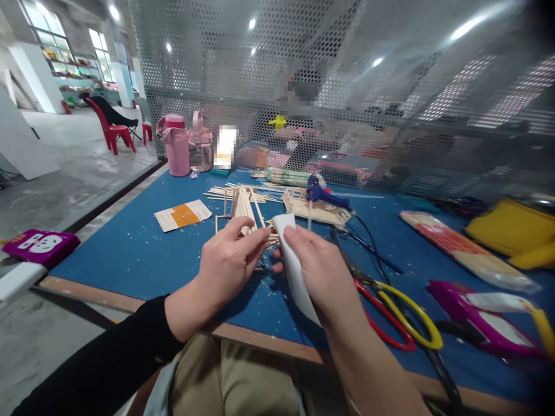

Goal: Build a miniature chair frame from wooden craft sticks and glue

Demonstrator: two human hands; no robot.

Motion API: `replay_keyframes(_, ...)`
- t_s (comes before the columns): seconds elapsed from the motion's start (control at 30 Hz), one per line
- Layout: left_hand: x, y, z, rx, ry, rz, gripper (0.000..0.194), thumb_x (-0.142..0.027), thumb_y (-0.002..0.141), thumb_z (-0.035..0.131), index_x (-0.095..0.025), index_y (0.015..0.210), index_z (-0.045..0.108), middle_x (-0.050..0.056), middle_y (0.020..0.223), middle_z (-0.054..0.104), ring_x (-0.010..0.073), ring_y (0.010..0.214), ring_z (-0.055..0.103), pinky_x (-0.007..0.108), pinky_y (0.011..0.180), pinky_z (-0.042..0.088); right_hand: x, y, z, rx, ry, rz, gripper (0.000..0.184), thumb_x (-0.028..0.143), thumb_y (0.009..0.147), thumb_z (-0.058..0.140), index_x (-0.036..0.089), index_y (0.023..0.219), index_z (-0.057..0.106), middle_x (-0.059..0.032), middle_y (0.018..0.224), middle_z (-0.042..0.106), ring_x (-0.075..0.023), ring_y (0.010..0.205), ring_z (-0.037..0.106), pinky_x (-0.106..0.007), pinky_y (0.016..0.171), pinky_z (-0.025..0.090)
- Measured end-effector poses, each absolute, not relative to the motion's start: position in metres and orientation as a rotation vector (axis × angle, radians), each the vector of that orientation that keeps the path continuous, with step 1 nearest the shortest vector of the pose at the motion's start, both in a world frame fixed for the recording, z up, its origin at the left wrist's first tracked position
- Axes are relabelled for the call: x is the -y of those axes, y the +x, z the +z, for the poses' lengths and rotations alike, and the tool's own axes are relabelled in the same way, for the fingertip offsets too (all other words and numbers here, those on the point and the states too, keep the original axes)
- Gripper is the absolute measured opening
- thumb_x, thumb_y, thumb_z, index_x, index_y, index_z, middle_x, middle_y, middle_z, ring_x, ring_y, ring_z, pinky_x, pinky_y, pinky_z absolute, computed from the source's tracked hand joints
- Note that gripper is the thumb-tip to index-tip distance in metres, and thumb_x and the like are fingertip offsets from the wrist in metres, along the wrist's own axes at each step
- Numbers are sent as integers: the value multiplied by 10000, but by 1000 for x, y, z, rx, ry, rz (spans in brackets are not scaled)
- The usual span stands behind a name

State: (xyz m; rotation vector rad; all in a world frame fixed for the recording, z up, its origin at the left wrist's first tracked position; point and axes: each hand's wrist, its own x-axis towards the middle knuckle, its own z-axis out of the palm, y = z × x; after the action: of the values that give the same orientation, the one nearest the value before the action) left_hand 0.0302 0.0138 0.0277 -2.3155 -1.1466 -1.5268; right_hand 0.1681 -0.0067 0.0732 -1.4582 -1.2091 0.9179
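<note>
My right hand is closed around a curved white strip that looks like folded paper or sandpaper, its top end sticking up past the thumb. Close by on the left, my left hand has thumb and fingers drawn together; what lies between them is hidden. Just behind the left hand stands a small frame of thin wooden sticks. A flat wooden stick panel lies farther right, and on it rests a blue glue gun, nozzle downward. Loose wooden sticks lie behind the frame.
Scissors with red and yellow handles lie right of my right hand. Purple power strips sit at both sides. An orange-white card, pink bottle, packaged sticks and yellow pouch lie around. Perforated metal screen stands behind.
</note>
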Motion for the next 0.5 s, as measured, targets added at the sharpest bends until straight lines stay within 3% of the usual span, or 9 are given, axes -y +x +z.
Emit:
replay_keyframes(0.2, -14, 31, 28, 1163, -2328, -1512, 208, -283, 897, 499, -219, 1007, 664, 60, 1025, 606, 100, 723, 606, 224, 665, 500, 2, 165, 81, 1096, -1394, 1070, 218, 363, 748, 579, 183, 832, 669, -18, 717, 671, -161, 574, 627, -247, 446, 526)
replay_keyframes(0.37, -13, 31, 28, 1180, -2325, -1519, 196, -280, 890, 512, -216, 984, 671, 59, 1022, 608, 99, 713, 606, 226, 669, 503, 8, 166, 77, 1122, -1443, 1005, 300, 438, 733, 611, 169, 845, 682, -21, 624, 642, -168, 541, 616, -267, 472, 548)
replay_keyframes(0.5, -14, 31, 28, 1163, -2294, -1514, 198, -272, 887, 518, -222, 1007, 667, 58, 1016, 614, 103, 720, 603, 229, 665, 503, 8, 166, 75, 1174, -1393, 940, 276, 427, 746, 596, 184, 836, 694, -23, 695, 662, -180, 614, 633, -278, 487, 561)
